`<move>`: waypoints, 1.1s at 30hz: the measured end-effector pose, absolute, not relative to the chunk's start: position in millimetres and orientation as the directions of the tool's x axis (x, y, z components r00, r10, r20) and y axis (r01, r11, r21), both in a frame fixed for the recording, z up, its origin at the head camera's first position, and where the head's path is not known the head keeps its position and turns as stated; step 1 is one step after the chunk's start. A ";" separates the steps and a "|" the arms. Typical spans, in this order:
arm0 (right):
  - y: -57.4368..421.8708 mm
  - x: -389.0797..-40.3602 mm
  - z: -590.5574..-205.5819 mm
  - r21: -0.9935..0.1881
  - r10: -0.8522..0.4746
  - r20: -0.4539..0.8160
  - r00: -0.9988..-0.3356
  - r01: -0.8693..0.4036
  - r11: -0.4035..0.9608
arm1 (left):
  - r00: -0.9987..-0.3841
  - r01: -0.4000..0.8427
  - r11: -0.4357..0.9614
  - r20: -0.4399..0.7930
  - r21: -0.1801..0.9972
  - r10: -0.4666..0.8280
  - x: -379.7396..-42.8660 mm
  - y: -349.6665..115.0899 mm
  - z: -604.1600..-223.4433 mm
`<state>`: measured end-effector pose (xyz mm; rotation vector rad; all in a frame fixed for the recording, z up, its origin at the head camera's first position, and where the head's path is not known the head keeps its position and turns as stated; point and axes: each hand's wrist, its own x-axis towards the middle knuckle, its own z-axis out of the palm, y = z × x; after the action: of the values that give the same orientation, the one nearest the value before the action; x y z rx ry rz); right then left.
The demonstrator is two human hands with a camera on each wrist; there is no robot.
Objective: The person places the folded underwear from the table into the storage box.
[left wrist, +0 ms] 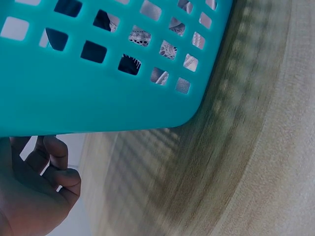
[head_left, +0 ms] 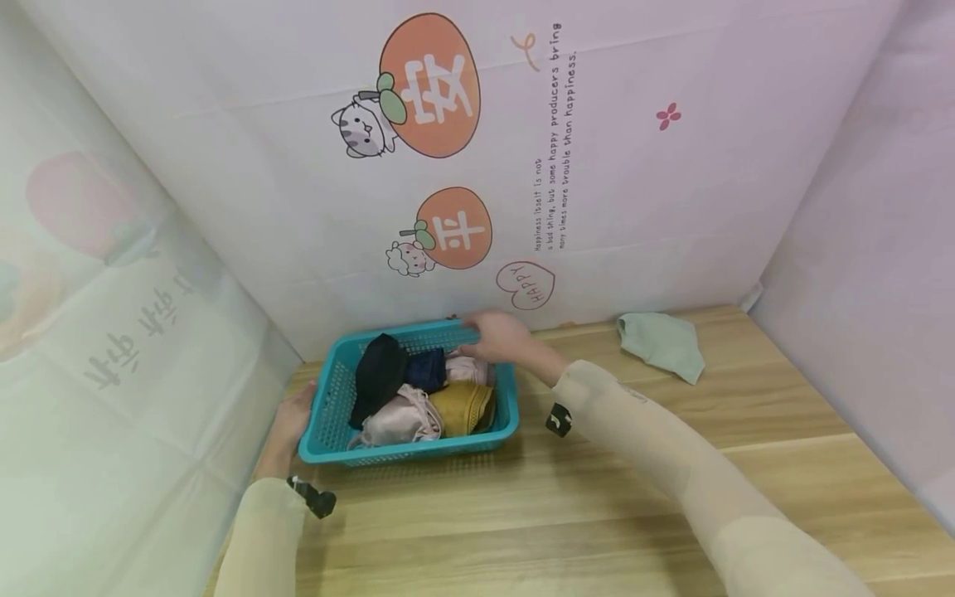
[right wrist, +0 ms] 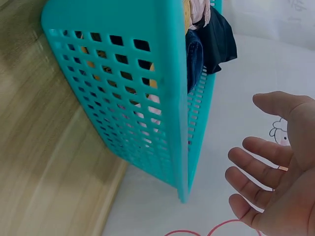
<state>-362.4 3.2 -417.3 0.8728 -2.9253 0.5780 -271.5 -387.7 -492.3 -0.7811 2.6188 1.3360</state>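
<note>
A teal plastic basket (head_left: pixel 406 452) with lattice sides stands at the table's back left, holding several folded cloth pieces. Among them are a black one (head_left: pixel 379 377), a navy one (head_left: pixel 426 371), a mustard one (head_left: pixel 457 406), a shiny pale pink one (head_left: pixel 403 414) with lace trim and a light pink one (head_left: pixel 466 370). My left hand (head_left: pixel 293 414) holds the basket's left rim, its fingers curled by the edge in the left wrist view. Above the basket's back right corner is my right hand (right wrist: pixel 275 167), palm showing, fingers spread and holding nothing, apart from the rim.
A pale green cloth (head_left: pixel 661 343) lies on the wooden table (head_left: pixel 597 514) toward the back right. White printed sheets (head_left: pixel 634 182) enclose the table at the back, left and right. The back sheet stands close behind the basket.
</note>
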 end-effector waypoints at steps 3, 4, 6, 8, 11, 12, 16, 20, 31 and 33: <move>9.7 -360.9 -417.2 -0.371 -0.517 0.129 -0.846 -0.525 0.767 | -0.865 -0.485 0.488 -0.317 0.725 -0.388 -270.9 -387.4 -492.3; 11.8 -360.4 -417.2 -0.383 -0.515 0.129 -0.847 -0.522 0.762 | -0.866 -0.484 0.490 -0.317 0.725 -0.386 -270.9 -387.2 -492.6; 16.4 -359.8 -417.8 -0.399 -0.513 0.138 -0.847 -0.522 0.754 | -0.869 -0.479 0.498 -0.313 0.723 -0.382 -270.5 -386.9 -492.4; 20.8 -359.4 -418.6 -0.411 -0.508 0.152 -0.848 -0.522 0.747 | -0.871 -0.477 0.502 -0.308 0.722 -0.383 -270.5 -387.0 -492.8; 26.8 -359.2 -419.6 -0.416 -0.498 0.174 -0.849 -0.522 0.745 | -0.873 -0.473 0.506 -0.303 0.721 -0.383 -270.3 -387.4 -493.5; 28.7 -359.3 -420.3 -0.414 -0.493 0.180 -0.851 -0.520 0.747 | -0.872 -0.473 0.507 -0.304 0.721 -0.383 -270.2 -387.2 -493.6; 34.6 -358.4 -422.0 -0.416 -0.475 0.183 -0.861 -0.505 0.756 | -0.875 -0.468 0.505 -0.302 0.725 -0.377 -269.9 -388.4 -494.8; 41.2 -357.6 -424.0 -0.424 -0.469 0.181 -0.864 -0.499 0.756 | -0.881 -0.458 0.512 -0.297 0.727 -0.368 -268.1 -388.7 -495.0; 66.9 -359.7 -428.2 -0.462 -0.427 0.175 -0.887 -0.457 0.760 | -0.882 -0.458 0.519 -0.298 0.722 -0.364 -269.6 -388.0 -491.2; 72.1 -361.2 -430.5 -0.457 -0.417 0.183 -0.890 -0.452 0.766 | -0.882 -0.458 0.520 -0.298 0.721 -0.365 -270.1 -388.1 -491.2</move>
<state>-361.2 72.1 -430.5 0.7114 -2.8856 0.7748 -270.1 -388.1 -491.2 -0.7180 2.6422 1.3024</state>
